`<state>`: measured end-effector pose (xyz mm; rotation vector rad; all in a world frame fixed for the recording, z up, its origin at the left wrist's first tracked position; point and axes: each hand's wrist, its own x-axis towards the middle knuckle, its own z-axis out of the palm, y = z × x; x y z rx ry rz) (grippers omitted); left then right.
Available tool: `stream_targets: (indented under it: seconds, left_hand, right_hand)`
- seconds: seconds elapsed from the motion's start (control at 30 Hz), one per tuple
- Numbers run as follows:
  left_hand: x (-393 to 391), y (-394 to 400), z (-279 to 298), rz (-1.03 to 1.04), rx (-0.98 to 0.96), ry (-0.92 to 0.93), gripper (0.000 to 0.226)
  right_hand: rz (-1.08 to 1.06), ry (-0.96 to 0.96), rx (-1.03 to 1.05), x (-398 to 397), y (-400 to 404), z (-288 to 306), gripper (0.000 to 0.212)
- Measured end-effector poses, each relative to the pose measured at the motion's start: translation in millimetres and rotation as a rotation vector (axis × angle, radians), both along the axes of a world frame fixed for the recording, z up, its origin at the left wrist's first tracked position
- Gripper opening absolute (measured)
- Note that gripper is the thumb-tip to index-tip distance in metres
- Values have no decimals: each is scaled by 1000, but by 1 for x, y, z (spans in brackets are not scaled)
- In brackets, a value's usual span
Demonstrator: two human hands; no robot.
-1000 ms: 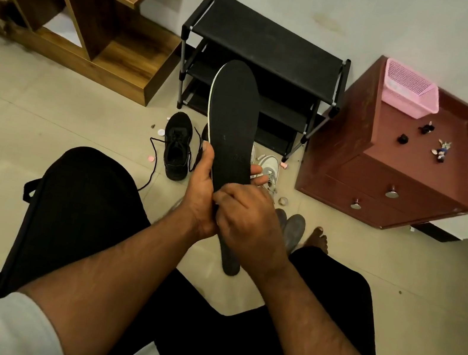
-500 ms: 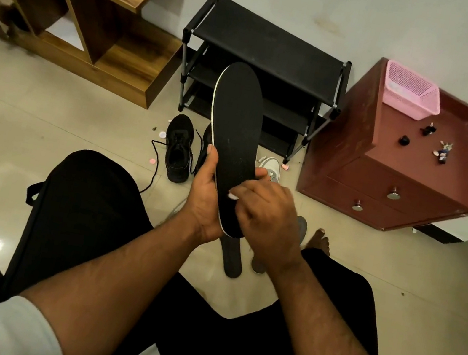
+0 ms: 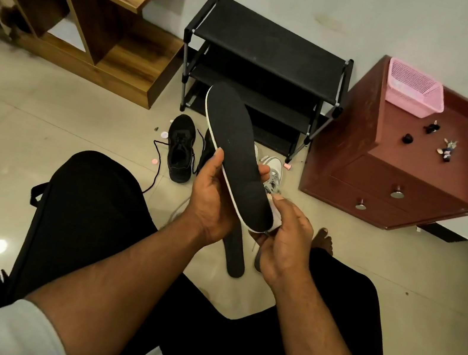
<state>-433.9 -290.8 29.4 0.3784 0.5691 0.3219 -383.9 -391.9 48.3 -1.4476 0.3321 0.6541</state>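
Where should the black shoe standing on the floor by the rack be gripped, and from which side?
Probably at the heel collar, from above on the person's side: the black shoe stands on its sole with its opening up and its heel toward the sitter. Its lace trails loose to the left, so avoid that side.

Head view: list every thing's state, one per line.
insole: held off the floor, toe tilted away.
left hand: grips insole's middle.
right hand: pinches insole's heel.
black shoe: on floor, laces loose.
second insole: flat on floor.
drawers: shut.
basket: upright on cabinet.
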Motion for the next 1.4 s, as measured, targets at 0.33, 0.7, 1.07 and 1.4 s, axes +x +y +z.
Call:
stream_targets:
  seconds: [0.33,0.7,1.07,1.4]
  left_hand:
    - [-8,37,4,-19,-27,-215,83]
    - [-2,30,1,-30,-62,-207,102]
    - [-2,23,8,0,-35,-91,93]
    - [-2,19,11,-4,-76,-129,93]
  right_hand:
    - [278,-130,-39,3,-16,1,14]
    - [469,-1052,-205,-3,-16,18,16]
    - [901,-1597,-522,25,-7,2,20]
    - [973,-1561,-464,14,-8,-3,16]
